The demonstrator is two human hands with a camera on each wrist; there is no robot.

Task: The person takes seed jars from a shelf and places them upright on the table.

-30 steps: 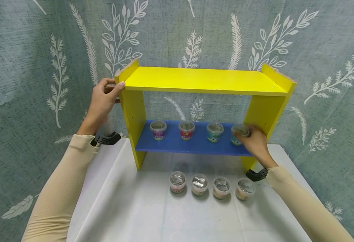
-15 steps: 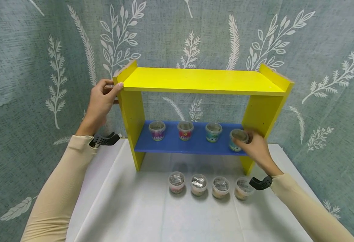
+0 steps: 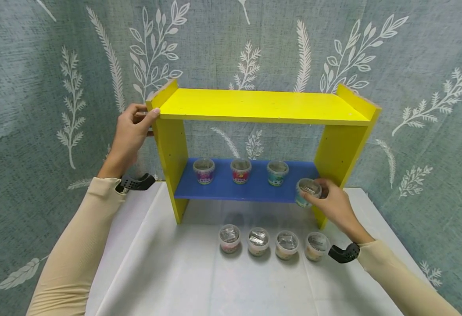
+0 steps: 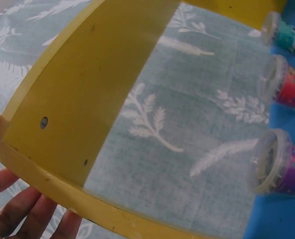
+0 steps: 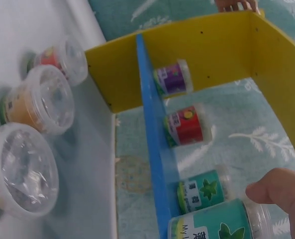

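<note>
My left hand (image 3: 129, 134) grips the top left corner of a yellow shelf unit (image 3: 264, 105), thumb in front and fingers behind the side panel. At the right end of the blue shelf board (image 3: 238, 193), my right hand (image 3: 335, 205) pinches a small clear-lidded plastic tub with a teal label (image 5: 212, 223). It overlaps the board's front edge in the head view and leans slightly. Further left on the board stand a purple-labelled tub (image 3: 205, 176), a red-labelled tub (image 3: 240, 177) and another teal-labelled tub (image 3: 277, 178).
Several lidded tubs stand in a row on the white table (image 3: 262, 285) before the unit, among them a pink one (image 3: 229, 245) and an orange one (image 3: 314, 254). The yellow right side panel (image 3: 337, 151) rises close behind my right hand. Leaf-patterned cloth (image 3: 215, 44) hangs behind.
My right hand has drawn the teal-labelled tub forward from its spot in the row to the blue board's front edge. The left hand keeps its grip on the unit.
</note>
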